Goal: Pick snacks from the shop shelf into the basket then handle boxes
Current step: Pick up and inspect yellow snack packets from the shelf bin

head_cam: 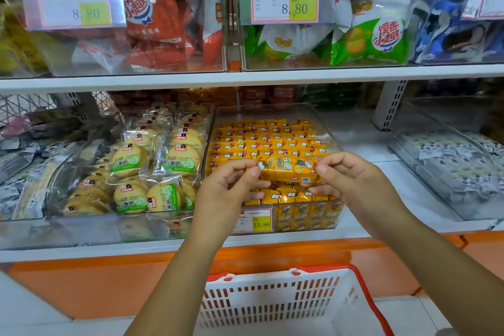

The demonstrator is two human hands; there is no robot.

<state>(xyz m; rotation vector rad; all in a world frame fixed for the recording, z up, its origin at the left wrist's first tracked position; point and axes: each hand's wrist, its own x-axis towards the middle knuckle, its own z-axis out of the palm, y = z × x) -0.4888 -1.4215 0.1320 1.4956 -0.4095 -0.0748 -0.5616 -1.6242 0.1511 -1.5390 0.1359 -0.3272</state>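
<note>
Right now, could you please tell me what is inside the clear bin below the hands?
The clear bin holds tidy rows of small yellow packs. The left hand and right hand pinch one long pack above it, covering part of the front rows; the bin's floor is hidden.

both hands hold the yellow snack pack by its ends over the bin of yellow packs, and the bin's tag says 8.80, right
Not quite: the head view shows the price tag on the bin reads 15.80, not 8.80. The left hand and right hand do hold the yellow snack pack by its ends over that bin.
</note>
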